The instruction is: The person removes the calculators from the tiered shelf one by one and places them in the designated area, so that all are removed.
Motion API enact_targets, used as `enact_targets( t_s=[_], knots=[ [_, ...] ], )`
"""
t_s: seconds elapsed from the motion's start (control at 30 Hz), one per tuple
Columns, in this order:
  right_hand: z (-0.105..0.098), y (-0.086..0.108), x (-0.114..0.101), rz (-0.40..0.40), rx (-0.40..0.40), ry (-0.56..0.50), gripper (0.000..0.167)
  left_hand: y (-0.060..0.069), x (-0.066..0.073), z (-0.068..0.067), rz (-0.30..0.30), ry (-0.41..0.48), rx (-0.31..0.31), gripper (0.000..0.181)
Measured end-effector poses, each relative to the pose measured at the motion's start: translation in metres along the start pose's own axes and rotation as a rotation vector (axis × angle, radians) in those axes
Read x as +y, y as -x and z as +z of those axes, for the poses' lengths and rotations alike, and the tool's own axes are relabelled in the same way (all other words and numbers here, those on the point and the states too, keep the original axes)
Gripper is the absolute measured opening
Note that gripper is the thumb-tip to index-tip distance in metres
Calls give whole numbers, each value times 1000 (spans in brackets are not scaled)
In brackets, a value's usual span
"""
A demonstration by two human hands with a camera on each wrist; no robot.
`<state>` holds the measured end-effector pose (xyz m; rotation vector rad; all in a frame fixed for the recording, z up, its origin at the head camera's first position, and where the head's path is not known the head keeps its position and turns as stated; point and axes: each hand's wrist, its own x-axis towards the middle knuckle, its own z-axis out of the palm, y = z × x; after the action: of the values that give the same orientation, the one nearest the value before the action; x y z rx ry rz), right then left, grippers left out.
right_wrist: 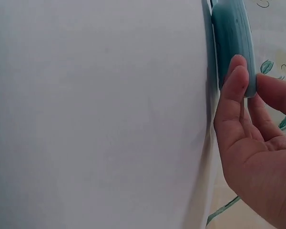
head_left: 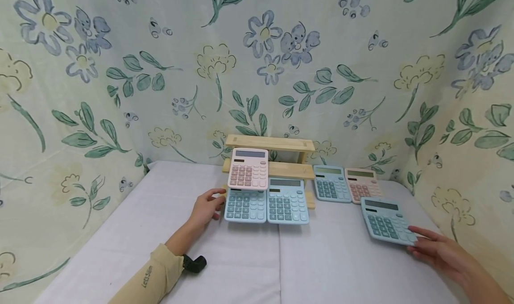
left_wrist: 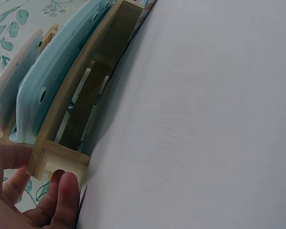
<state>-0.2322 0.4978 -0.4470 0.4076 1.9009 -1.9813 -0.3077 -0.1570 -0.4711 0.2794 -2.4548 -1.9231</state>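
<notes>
A light blue calculator (head_left: 386, 221) is pinched at its lower right corner by my right hand (head_left: 445, 252); the right wrist view shows its edge (right_wrist: 234, 47) between thumb and fingers, tilted above the cloth. My left hand (head_left: 206, 208) holds the left end of a wooden tiered rack (head_left: 269, 142), thumb and fingers about its end piece (left_wrist: 62, 155) in the left wrist view. On the rack, a pink calculator (head_left: 248, 170) leans on the higher tier at left. Below it, two blue calculators, a left one (head_left: 246, 210) and a right one (head_left: 288, 201), stand side by side.
Right of the rack, another blue calculator (head_left: 331, 183) and a pink calculator (head_left: 362, 183) lie side by side on the white cloth (head_left: 241, 268). Floral fabric (head_left: 180, 94) hangs behind and at both sides. A black strap piece (head_left: 194, 264) sits at the left wrist.
</notes>
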Motion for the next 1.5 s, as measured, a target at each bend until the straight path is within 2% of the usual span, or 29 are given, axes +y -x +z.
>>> enact_targets(
  t_s=[0.2, 0.83, 1.5],
  knots=[
    [0, -4, -2, 30, 23, -4, 37, -1, 1, -1, 6, -4, -7, 33],
    [5, -23, -13, 30, 59, -25, 36, -1, -2, -3, 0, 9, 5, 33],
    [4, -27, -12, 24, 76, -15, 36, -1, -2, 1, 1, 5, 3, 35]
  ],
)
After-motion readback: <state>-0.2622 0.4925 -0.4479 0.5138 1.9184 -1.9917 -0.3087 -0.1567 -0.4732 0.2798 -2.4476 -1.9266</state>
